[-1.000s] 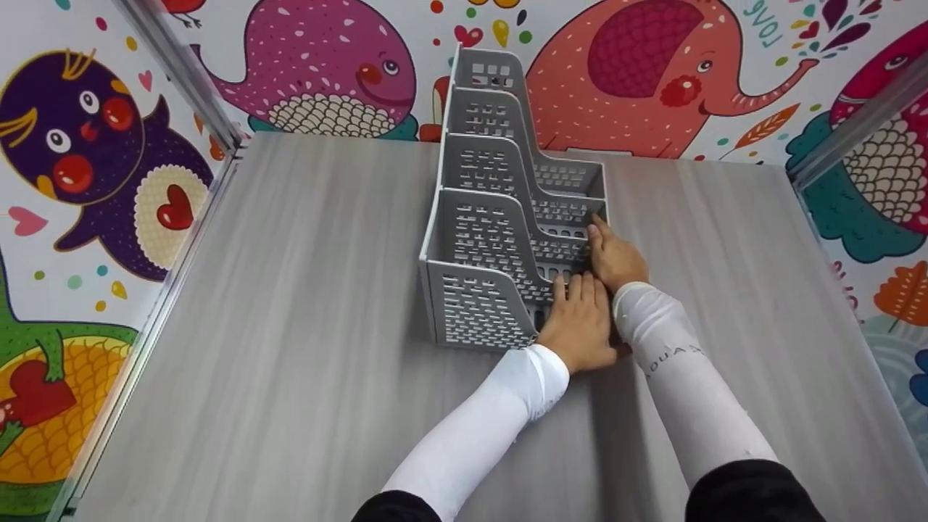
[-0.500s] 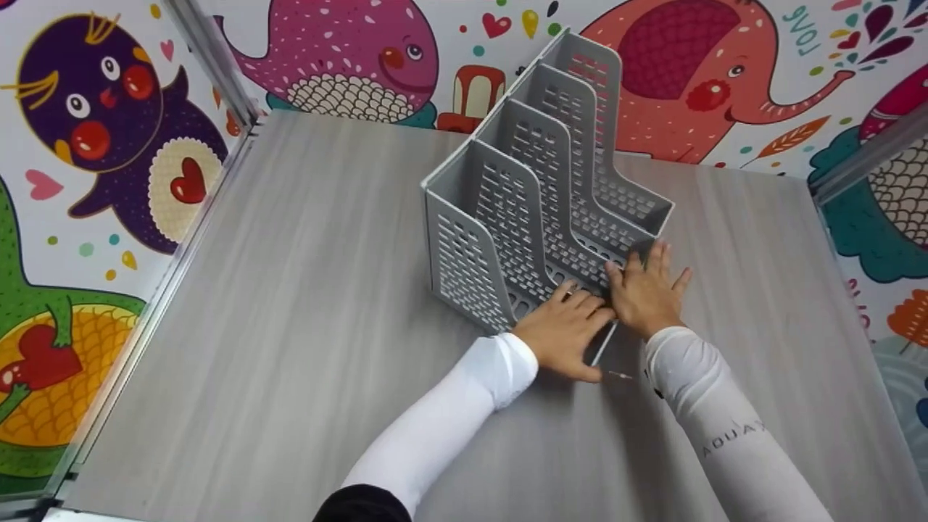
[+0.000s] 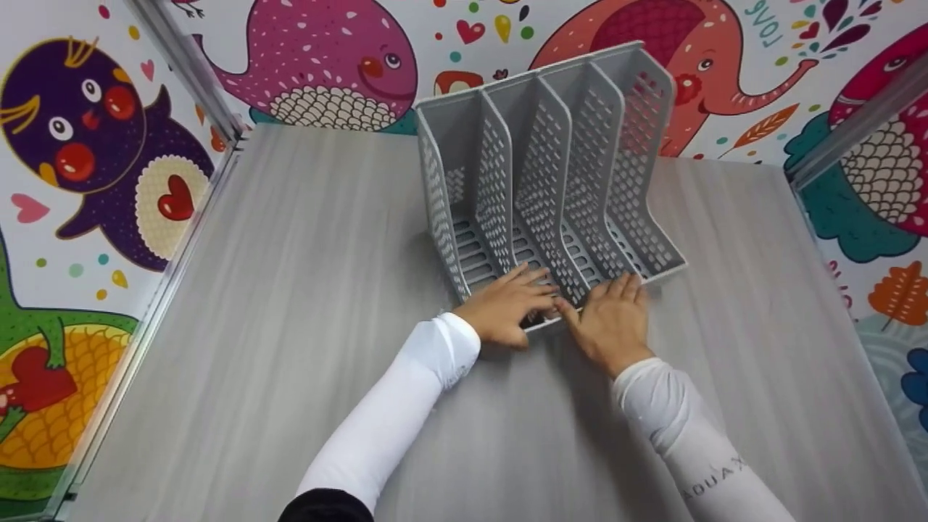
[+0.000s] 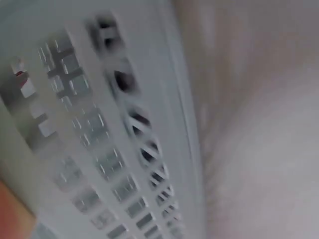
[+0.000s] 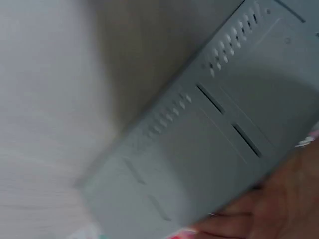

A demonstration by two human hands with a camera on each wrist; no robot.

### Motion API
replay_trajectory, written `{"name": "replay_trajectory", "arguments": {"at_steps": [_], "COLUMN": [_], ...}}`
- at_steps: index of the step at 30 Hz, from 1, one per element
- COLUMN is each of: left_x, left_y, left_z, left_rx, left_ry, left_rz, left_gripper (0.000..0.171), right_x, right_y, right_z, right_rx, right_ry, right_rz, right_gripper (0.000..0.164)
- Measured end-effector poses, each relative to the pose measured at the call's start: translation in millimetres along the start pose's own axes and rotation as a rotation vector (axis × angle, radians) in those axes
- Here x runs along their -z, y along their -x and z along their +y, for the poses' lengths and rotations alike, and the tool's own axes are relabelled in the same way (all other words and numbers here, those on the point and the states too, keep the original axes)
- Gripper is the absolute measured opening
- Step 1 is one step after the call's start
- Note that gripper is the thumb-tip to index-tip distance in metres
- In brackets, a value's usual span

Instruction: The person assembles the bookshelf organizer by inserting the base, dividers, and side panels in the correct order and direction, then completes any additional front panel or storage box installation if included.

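A grey plastic file holder (image 3: 547,167) with perforated dividers stands upright on the table, its low front turned toward me and slightly right. My left hand (image 3: 507,308) grips the left part of the low front wall, fingers inside and thumb outside. Beside it my right hand (image 3: 616,322) rests on the same rim, its fingers stretched over the edge. The left wrist view shows a blurred slotted side of the holder (image 4: 174,124). In the right wrist view the outer front wall (image 5: 199,139) fills the middle, with part of the right hand (image 5: 279,199) at its upper edge.
The grey wood-grain table (image 3: 290,290) spreads around the holder. Behind it stands a wall with cartoon animals (image 3: 326,65), near the holder's back. Metal rails (image 3: 188,225) border the left side; another post (image 3: 855,116) rises at the right.
The file holder has turned so its front, which faced right, now faces me. My left hand has moved left with the front wall; my right hand has shifted from its far end toward the middle.
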State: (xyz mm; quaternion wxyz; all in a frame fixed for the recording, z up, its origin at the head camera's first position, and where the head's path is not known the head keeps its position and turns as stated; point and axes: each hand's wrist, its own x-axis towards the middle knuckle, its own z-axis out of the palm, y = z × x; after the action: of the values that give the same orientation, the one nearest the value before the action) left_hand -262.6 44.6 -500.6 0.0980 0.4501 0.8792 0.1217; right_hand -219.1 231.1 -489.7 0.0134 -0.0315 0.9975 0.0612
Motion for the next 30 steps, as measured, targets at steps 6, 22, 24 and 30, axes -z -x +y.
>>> {"name": "replay_trajectory", "arguments": {"at_steps": [6,22,24,30], "left_x": [5.8,-16.6,-20.6,-22.4], "left_y": [13.0,59.4,63.6,66.4], "left_z": [-18.9,-17.8,-19.0,-24.9], "left_rx": [0.148,0.125,0.137,0.160], "left_ry": [0.091,-0.166,-0.136,-0.082], "left_rz": [0.087,0.478,0.549,0.554], "left_gripper": [0.017,0.045,0.040,0.020], "right_x": [-10,-43,-46,-47], "right_y": [29,28,28,26], "right_z": [-30,31,31,25], "right_rx": [0.104,0.100,0.111,0.094], "right_ry": [0.167,-0.305,-0.272,-0.272], "right_rz": [0.293,0.386,0.391,0.411], "right_gripper": [0.085,0.078,0.077,0.079]}}
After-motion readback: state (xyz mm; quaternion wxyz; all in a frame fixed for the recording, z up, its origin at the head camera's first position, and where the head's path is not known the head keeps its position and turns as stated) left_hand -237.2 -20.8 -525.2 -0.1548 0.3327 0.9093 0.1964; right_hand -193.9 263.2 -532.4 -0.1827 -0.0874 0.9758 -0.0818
